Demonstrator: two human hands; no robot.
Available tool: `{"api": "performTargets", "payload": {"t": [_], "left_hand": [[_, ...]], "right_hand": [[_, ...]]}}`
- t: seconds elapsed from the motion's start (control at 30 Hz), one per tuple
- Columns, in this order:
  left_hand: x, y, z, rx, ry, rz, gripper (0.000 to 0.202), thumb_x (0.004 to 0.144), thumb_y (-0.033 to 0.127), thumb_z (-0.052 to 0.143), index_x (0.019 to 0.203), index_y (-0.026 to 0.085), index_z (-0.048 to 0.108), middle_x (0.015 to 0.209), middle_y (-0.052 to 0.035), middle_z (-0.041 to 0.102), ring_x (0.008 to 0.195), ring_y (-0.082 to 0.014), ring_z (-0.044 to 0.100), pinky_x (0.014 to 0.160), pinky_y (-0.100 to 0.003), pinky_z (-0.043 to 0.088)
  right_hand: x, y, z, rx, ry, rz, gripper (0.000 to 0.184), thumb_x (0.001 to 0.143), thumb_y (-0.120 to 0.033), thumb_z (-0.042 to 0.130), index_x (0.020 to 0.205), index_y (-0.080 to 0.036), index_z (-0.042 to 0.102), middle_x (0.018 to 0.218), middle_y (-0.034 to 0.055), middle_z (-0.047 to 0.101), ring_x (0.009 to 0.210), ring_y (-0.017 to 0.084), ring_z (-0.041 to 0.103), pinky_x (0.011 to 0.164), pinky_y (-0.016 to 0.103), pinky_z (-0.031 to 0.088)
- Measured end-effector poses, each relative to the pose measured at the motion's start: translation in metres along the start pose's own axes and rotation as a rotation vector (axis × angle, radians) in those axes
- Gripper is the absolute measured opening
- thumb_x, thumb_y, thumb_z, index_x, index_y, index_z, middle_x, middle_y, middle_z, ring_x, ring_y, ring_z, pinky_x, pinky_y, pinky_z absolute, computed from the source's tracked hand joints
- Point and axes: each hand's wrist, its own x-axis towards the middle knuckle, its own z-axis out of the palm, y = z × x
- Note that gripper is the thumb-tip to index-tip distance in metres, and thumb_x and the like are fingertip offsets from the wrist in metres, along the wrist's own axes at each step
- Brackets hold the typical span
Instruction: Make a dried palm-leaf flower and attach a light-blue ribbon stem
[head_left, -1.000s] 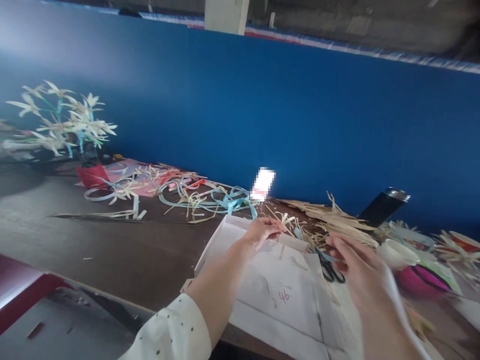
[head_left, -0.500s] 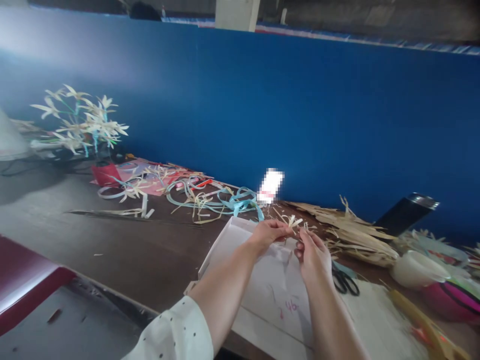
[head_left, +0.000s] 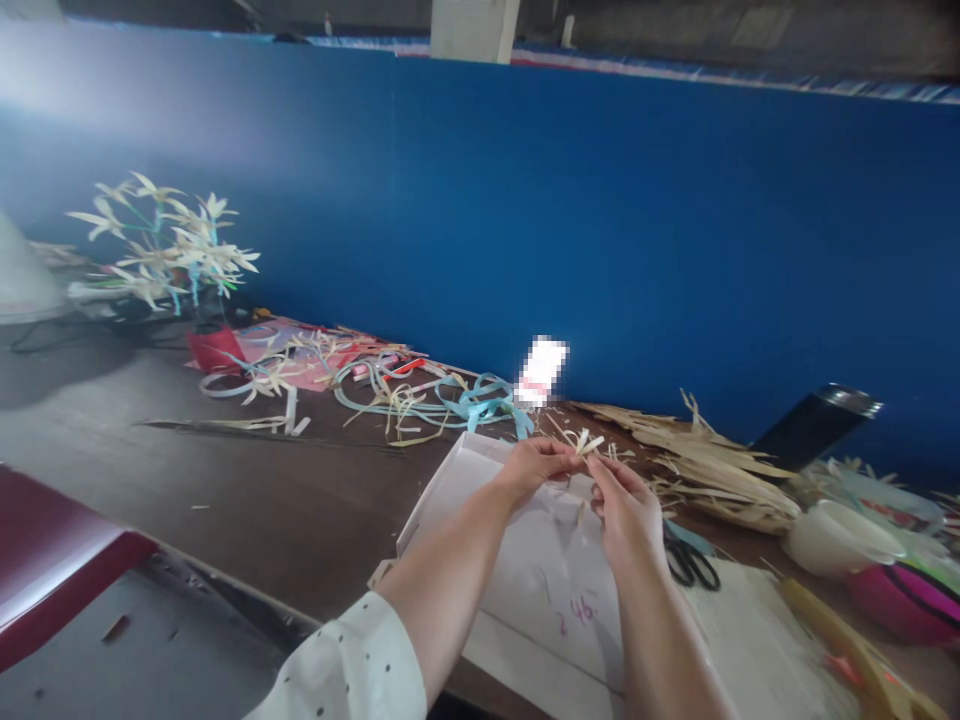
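Over a white cardboard box lid [head_left: 517, 590], my left hand [head_left: 534, 464] pinches the base of a small flower made of pale dried-leaf strips [head_left: 589, 440]. Its looped strips stick up above my fingertips. My right hand [head_left: 624, 496] is closed too, thumb and forefinger meeting the same base from the other side. The fingertips nearly touch, and they hide the lower end of the flower. Pale scraps [head_left: 619, 453] lie just behind the hands.
Black-handled scissors [head_left: 691, 566] lie right of the box lid. Dried leaves [head_left: 720, 470], a dark flask [head_left: 814, 425] and a cream bowl [head_left: 840, 538] stand farther right. Blue ribbon [head_left: 484, 405] and a red pot [head_left: 215, 348] of pale flowers [head_left: 176, 240] are left, before a blue partition [head_left: 675, 220].
My right fingertips have moved slightly left and in, closer to my left fingers at the flower's base. The left hand has barely moved.
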Motion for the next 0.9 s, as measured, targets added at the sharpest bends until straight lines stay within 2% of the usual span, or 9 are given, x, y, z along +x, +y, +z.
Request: {"api": "performTargets", "payload": {"t": [0.23, 0.4, 0.73, 0.9], "left_hand": [[0.0012, 0.0002, -0.0007, 0.035, -0.014, 0.002, 0.044, 0.045, 0.041, 0.082, 0.072, 0.01, 0.066, 0.066, -0.002, 0.061, 0.062, -0.0092, 0.055, 0.066, -0.027, 0.043], [0.0017, -0.0008, -0.0024, 0.068, -0.029, 0.005, 0.041, 0.049, 0.04, 0.08, 0.073, 0.01, 0.066, 0.067, -0.0025, 0.062, 0.063, -0.0091, 0.055, 0.066, -0.026, 0.043], [-0.0013, 0.0018, -0.0009, 0.128, -0.028, 0.025, 0.039, 0.05, 0.04, 0.08, 0.073, 0.011, 0.067, 0.067, -0.0029, 0.062, 0.062, -0.009, 0.055, 0.066, -0.026, 0.044], [-0.0009, 0.0013, -0.0003, 0.145, -0.024, 0.024, 0.038, 0.049, 0.039, 0.08, 0.073, 0.011, 0.068, 0.066, -0.0024, 0.062, 0.062, -0.009, 0.054, 0.066, -0.026, 0.045]], "right_hand": [[-0.001, -0.0007, -0.0018, -0.089, -0.007, -0.035, 0.037, 0.06, -0.045, 0.074, 0.083, -0.016, 0.069, 0.045, -0.0057, 0.043, 0.041, 0.005, 0.03, 0.036, 0.017, 0.02], [0.0002, 0.0002, -0.0042, -0.161, -0.001, -0.032, 0.039, 0.061, -0.048, 0.073, 0.083, -0.016, 0.069, 0.043, -0.0063, 0.04, 0.04, 0.006, 0.029, 0.036, 0.018, 0.019], [0.002, 0.0013, -0.0056, -0.175, -0.003, -0.022, 0.038, 0.059, -0.048, 0.072, 0.079, -0.016, 0.069, 0.042, -0.0073, 0.038, 0.038, 0.006, 0.028, 0.036, 0.021, 0.019], [0.0045, 0.0032, -0.0081, -0.237, -0.001, -0.103, 0.041, 0.059, -0.049, 0.07, 0.08, -0.014, 0.07, 0.042, -0.0058, 0.043, 0.037, 0.008, 0.032, 0.036, 0.022, 0.023]]}}
